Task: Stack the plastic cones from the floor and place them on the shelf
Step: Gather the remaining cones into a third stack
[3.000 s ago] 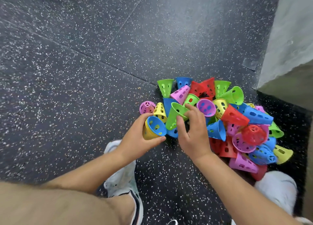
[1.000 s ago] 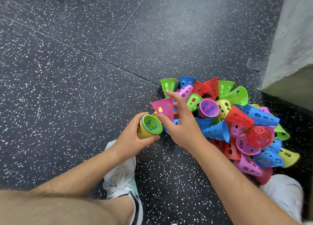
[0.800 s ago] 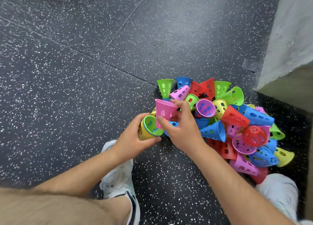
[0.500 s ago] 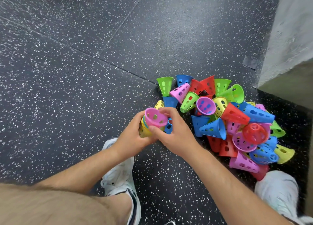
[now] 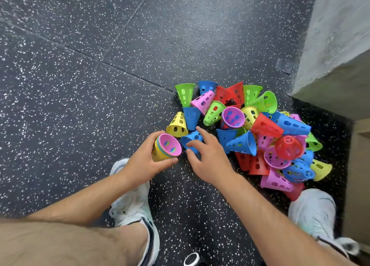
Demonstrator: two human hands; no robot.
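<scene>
The left hand (image 5: 144, 165) grips a nested stack of perforated plastic cones (image 5: 167, 148), pink one innermost. Just beside it, the right hand (image 5: 209, 160) lays loosely spread fingers on a blue perforated plastic cone (image 5: 191, 138) lying sideways. Beyond, the heap of multicoloured plastic cones (image 5: 260, 129) covers the speckled black floor (image 5: 90, 85).

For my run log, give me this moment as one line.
step: stacking | left hand: holds nested cone stack, pink innermost | right hand: fingers spread over blue cone | pile: on floor
</scene>
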